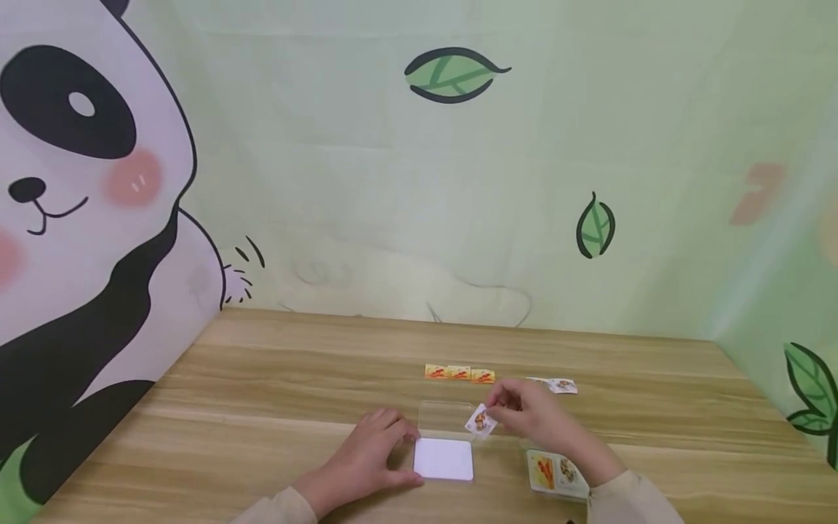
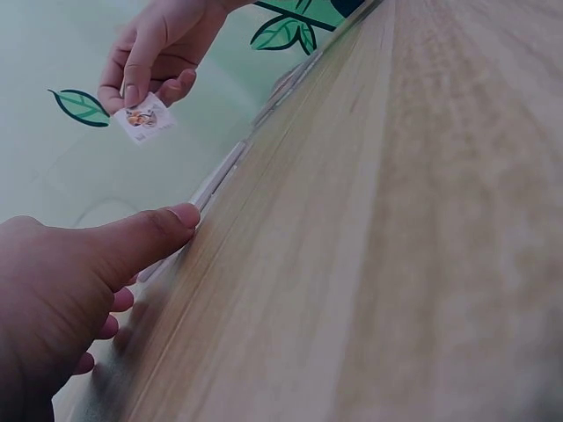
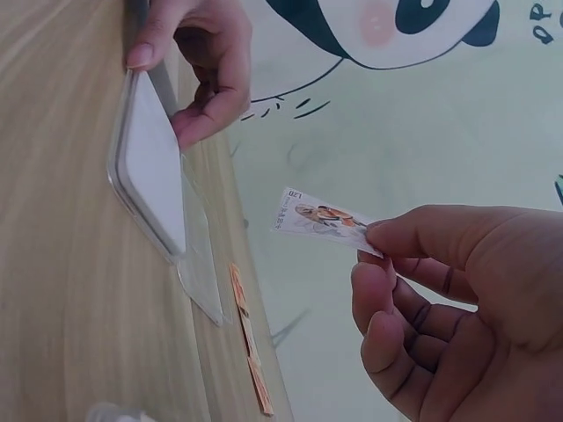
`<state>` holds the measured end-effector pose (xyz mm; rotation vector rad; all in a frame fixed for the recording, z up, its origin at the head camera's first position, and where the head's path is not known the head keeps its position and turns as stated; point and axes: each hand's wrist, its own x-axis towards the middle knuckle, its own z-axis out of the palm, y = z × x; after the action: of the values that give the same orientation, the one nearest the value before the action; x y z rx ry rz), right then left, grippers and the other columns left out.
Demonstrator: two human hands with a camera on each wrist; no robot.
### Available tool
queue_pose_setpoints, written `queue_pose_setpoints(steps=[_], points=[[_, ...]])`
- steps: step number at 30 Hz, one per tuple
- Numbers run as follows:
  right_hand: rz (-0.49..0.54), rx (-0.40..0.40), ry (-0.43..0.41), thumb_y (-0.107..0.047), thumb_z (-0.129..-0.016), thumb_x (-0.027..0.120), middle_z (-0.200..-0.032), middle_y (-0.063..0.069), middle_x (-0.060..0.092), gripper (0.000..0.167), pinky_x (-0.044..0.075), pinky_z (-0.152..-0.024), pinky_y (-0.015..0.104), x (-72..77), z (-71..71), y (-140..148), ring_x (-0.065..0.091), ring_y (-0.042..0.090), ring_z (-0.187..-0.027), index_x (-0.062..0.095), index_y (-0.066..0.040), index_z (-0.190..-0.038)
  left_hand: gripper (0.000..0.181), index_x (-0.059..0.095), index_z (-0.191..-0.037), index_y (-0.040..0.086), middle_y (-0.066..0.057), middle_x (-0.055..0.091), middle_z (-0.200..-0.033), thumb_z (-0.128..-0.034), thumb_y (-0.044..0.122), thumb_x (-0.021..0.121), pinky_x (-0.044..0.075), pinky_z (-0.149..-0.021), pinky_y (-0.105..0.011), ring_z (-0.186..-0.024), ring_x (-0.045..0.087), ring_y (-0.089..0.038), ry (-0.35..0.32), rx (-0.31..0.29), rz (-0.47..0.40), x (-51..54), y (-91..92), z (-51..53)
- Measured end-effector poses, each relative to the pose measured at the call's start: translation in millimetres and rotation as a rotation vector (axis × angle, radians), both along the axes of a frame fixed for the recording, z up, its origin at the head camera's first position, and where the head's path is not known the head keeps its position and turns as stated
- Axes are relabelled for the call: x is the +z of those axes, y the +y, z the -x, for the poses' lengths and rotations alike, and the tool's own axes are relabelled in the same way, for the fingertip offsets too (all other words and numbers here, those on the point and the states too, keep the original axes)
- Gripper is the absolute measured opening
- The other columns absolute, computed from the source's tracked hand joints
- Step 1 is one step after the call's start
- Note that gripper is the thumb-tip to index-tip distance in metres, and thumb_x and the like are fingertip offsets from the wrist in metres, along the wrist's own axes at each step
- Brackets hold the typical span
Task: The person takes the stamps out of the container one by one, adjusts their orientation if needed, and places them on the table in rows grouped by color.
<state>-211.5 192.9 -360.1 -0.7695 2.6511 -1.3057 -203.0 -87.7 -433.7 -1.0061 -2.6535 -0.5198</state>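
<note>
My right hand pinches a small white postage stamp by one edge, between thumb and forefinger, above the table. The stamp carries a colourful picture and a small printed "1.20" in the right wrist view. My left hand rests on the table and holds a flat white rectangular case at its left side, thumb at the near corner and a finger at the far one. A clear flap lies spread out beyond the case. In the left wrist view the case shows only as a thin edge.
Three yellow-orange stamps lie in a row farther back. White stamps lie to their right, partly behind my right hand. Near my right forearm sits a clear case with stamps showing. A printed panda backdrop borders the wooden table.
</note>
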Motion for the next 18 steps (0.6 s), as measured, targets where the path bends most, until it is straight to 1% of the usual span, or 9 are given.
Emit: queue_pose_setpoints(steps=[5,8,13,16,18], points=[[0.036,-0.038,-0.018,-0.008,-0.091,0.06,-0.078,0.009,0.058,0.009,0.045,-0.047,0.019,1.1,3.9,8,0.053,0.009,-0.059,0.059,0.0,-0.095,0.049,0.063,-0.104,0.019,0.009,0.056,-0.102,-0.0717,0.052,0.077,0.043,-0.094,-0.036,-0.101,0.051,-0.012,-0.024,0.012,0.011,0.1,0.6,-0.5],[0.07,-0.059,-0.042,-0.009,-0.092,0.06,-0.078,0.01,0.057,0.013,0.044,-0.047,0.02,1.2,6.7,14,0.052,0.008,-0.06,0.058,0.003,-0.097,0.049,0.063,-0.105,0.019,0.009,0.056,-0.103,-0.072,0.052,0.076,0.043,-0.095,-0.037,-0.102,0.051,-0.012,-0.043,0.018,0.021,0.7,1.3,-0.5],[0.118,-0.102,-0.101,-0.013,-0.094,0.059,-0.073,0.004,0.053,0.02,0.043,-0.048,0.021,-0.2,12.2,24,0.05,0.006,-0.059,0.057,0.005,-0.1,0.049,0.062,-0.105,0.019,0.009,0.056,-0.103,-0.0724,0.053,0.076,0.043,-0.096,-0.037,-0.102,0.051,-0.012,-0.046,0.021,0.032,1.1,1.5,0.1],[0.149,-0.129,-0.121,-0.013,-0.095,0.058,-0.072,0.0,0.052,0.021,0.043,-0.049,0.022,-1.0,15.4,31,0.049,0.006,-0.06,0.056,0.007,-0.102,0.049,0.062,-0.105,0.019,0.009,0.056,-0.102,-0.0723,0.052,0.077,0.043,-0.096,-0.037,-0.101,0.051,-0.012,-0.052,0.019,0.023,1.1,1.1,0.0],[0.173,-0.154,-0.126,-0.011,-0.095,0.057,-0.073,0.0,0.052,0.021,0.043,-0.049,0.022,-1.3,17.6,35,0.048,0.006,-0.06,0.055,0.008,-0.103,0.048,0.062,-0.105,0.019,0.009,0.056,-0.102,-0.0722,0.051,0.077,0.043,-0.095,-0.037,-0.101,0.051,-0.012,-0.06,0.016,0.013,1.0,0.9,-0.2]])
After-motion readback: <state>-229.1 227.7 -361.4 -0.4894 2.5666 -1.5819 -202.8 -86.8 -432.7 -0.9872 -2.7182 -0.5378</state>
